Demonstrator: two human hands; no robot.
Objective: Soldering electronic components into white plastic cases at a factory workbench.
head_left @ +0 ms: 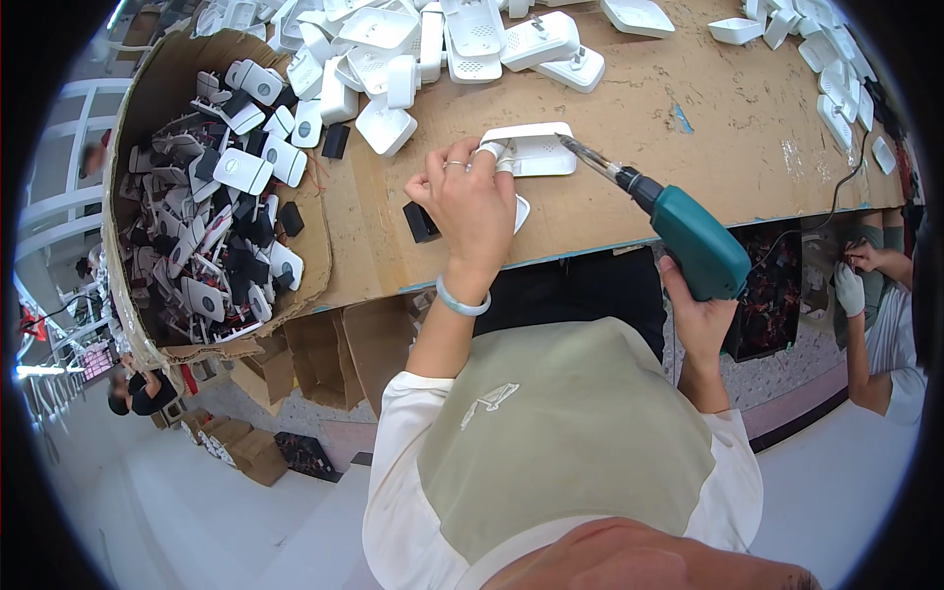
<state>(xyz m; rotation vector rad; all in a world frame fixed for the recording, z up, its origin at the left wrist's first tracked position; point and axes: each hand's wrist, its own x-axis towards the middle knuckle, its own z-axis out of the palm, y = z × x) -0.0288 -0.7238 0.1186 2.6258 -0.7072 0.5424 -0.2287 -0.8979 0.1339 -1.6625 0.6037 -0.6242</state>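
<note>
My left hand (467, 197) is closed at the left end of a white plastic casing (551, 152), which lies open on the cardboard-covered table. White coverings wrap some of its fingertips, and the fingers hide part of the casing. My right hand (700, 313) grips a teal pistol-shaped power tool (700, 241) with a black nose and a long metal tip. That tip points left over the casing's right end; I cannot tell whether it touches. Beside my left wrist are a black block (421, 222) and a small white piece (521, 212), partly covered by the hand.
A large cardboard box (320, 231) full of white and black parts stands at the left. White casings (379, 59) pile up along the far side, with more (836, 79) at the far right. A dark cable (836, 202) crosses the right edge. Another person's gloved hand (850, 289) shows at right.
</note>
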